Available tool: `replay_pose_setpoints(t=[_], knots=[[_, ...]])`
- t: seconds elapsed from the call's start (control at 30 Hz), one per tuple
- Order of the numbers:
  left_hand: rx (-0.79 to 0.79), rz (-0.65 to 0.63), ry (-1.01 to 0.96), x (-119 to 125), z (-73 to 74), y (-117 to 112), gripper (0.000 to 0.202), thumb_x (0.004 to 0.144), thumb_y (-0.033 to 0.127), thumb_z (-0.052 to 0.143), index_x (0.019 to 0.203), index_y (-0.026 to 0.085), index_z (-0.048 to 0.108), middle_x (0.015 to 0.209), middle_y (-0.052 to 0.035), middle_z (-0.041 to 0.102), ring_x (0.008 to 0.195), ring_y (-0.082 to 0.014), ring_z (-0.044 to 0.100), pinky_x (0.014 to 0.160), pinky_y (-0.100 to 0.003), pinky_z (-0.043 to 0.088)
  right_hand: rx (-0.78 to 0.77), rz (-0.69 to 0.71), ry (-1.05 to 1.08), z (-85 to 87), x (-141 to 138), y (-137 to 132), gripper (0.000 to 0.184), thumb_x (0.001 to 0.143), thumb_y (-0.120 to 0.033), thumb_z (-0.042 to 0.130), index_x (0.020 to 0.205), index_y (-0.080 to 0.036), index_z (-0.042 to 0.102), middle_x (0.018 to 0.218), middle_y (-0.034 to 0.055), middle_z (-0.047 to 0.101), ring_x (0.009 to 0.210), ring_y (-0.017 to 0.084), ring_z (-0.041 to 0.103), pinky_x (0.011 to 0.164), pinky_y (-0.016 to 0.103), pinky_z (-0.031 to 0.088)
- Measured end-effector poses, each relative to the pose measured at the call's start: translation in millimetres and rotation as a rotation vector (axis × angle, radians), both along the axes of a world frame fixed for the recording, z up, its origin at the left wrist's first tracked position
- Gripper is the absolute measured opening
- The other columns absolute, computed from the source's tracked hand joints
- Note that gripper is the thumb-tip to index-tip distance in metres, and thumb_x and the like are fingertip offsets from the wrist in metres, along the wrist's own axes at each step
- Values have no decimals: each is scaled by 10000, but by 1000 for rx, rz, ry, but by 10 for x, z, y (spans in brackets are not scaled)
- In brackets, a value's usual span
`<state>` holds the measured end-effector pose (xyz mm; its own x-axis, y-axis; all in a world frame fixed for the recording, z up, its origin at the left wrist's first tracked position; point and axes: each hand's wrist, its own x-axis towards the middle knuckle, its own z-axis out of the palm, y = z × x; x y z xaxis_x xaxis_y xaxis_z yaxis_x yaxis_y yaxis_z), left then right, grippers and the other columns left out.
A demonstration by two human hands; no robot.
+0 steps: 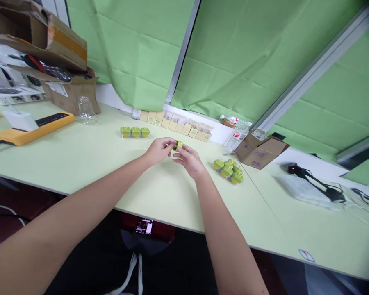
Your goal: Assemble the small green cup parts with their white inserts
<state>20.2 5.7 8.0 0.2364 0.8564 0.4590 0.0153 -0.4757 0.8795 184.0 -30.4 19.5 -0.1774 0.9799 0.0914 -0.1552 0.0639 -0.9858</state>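
Above the middle of the table, my left hand (160, 150) and my right hand (189, 159) meet around a small yellow-green piece (178, 145), too small to make out exactly. The left fingertips pinch its near left side. My right thumb and forefinger grip the other side, with the lower fingers loosely apart. To the left behind the hands, a row of three small clear containers with green tops (135, 132) stands on the table. Right of my right hand sits a cluster of several similar green-topped containers (229, 170).
Small cardboard boxes (178, 124) line the table's back edge. A power strip (49, 123), a clear jar (86, 110) and open cartons (67, 90) stand left. Plastic bottles (235, 139), a cardboard box (260, 149) and a black cabled device (316, 182) are right. A phone (144, 226) lies below the table edge.
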Motion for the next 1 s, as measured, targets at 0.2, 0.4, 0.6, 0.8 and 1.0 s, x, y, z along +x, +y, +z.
replay_pose_setpoints(t=[0.2, 0.4, 0.6, 0.8, 1.0], knots=[[-87, -31, -37, 1, 49, -50, 312, 754, 386, 674, 961, 160, 733, 788, -56, 694, 561, -107, 563, 439, -216, 421, -9, 34, 18, 13, 6, -18, 367, 709, -436, 803, 1012, -262, 692, 1049, 28, 701, 880, 167, 663, 821, 335, 556], [-126, 1, -135, -21, 83, -56, 307, 692, 389, 751, 865, 141, 700, 774, -65, 703, 562, -110, 576, 435, -217, 411, -44, 85, 67, 20, 0, -32, 371, 725, -415, 802, 1045, -259, 699, 977, 24, 702, 875, 169, 659, 813, 333, 560], [-127, 30, -160, -45, 150, -78, 313, 659, 368, 795, 851, 131, 726, 783, -71, 720, 604, -112, 589, 501, -230, 450, -57, 93, 134, 45, -4, -54, 328, 704, -402, 821, 974, -261, 699, 1023, 17, 707, 888, 170, 666, 823, 335, 559], [-107, 39, -191, -53, 170, -96, 310, 642, 365, 814, 826, 133, 721, 856, -87, 741, 690, -143, 640, 598, -262, 510, -50, 109, 91, 53, -12, -73, 369, 704, -431, 812, 1013, -272, 690, 1141, 30, 691, 922, 183, 667, 841, 345, 558], [-66, 12, -148, -43, 155, -98, 292, 656, 360, 803, 829, 139, 723, 842, -77, 740, 746, -160, 665, 711, -293, 542, -57, 112, 83, 38, -15, -67, 351, 721, -423, 804, 1015, -269, 693, 1066, 21, 702, 912, 171, 667, 829, 328, 559]])
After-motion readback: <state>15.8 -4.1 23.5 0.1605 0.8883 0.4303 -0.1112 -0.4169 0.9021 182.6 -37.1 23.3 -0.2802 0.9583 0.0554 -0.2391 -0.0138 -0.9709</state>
